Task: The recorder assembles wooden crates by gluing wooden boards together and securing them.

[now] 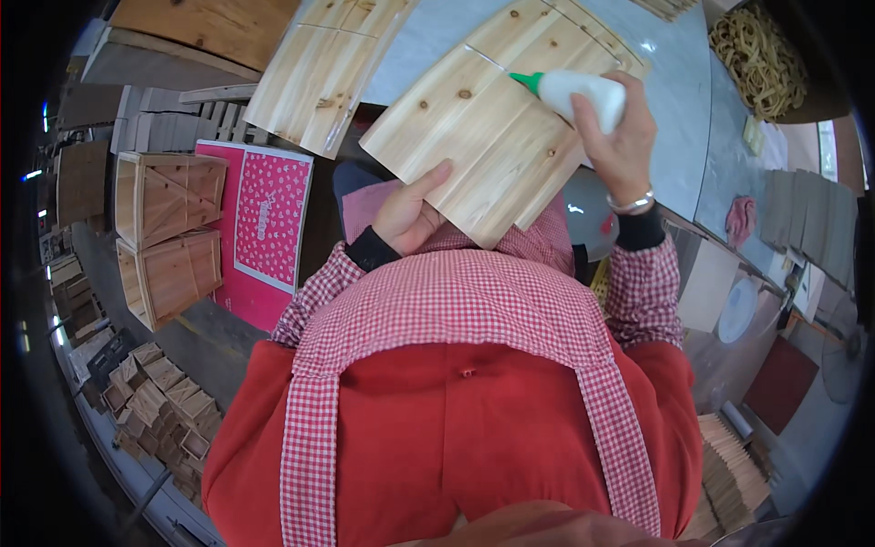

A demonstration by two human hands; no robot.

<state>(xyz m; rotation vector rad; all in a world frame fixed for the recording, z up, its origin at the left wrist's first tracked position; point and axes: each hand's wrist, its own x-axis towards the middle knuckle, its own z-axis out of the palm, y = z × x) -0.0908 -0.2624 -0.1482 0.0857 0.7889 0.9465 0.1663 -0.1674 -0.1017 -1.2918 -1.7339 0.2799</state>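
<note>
My right hand is wrapped round a white glue bottle with a green nozzle, tilted so that its tip points left. The tip is close above a light, knotty wooden panel, at the end of a short pale line on the wood. My left hand grips the panel's near left edge, thumb on top and fingers partly hidden beneath. The panel lies at a slant, its far part over the grey table and its near corner above my lap. A strip of wood shows along its right edge.
A second wooden panel with a shiny line along its edge lies to the left. Wooden crates stand beside a pink printed box. A container of tan bands and a pink cloth are at the right.
</note>
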